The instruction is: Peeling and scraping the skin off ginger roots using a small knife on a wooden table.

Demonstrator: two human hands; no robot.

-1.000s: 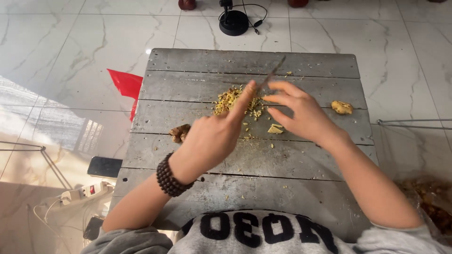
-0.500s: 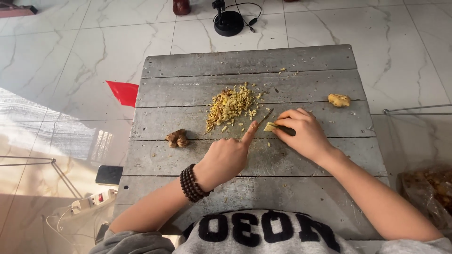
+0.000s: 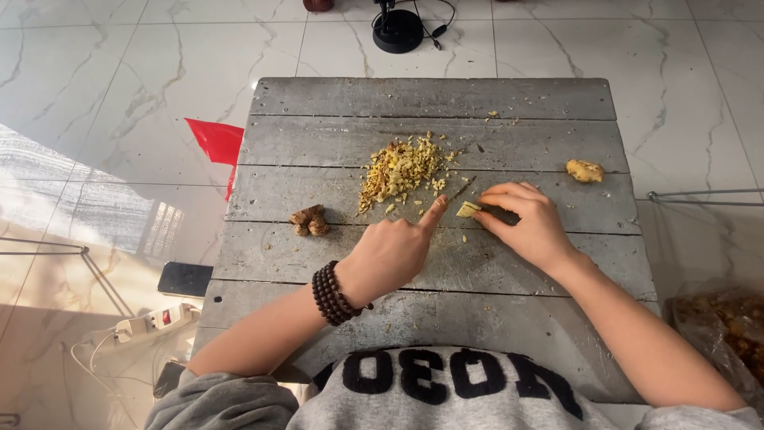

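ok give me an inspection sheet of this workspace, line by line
surface: grey plank table, worn, with yellow crumbs on it
job's things: chopped yellow pile; small yellow piece by the knife
clutter: brown root lump at left, yellow lump at right
hands: left hand with forefinger pointing at the small piece; right hand closed on the knife handle
cables: power strip with white leads on the floor; black cord at the round black base
surroundings: marble tile floor, red sheet, dark phone, bag at right

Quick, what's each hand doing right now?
Left hand: holds nothing, forefinger pointing at the ginger slice.
Right hand: closed around the knife.
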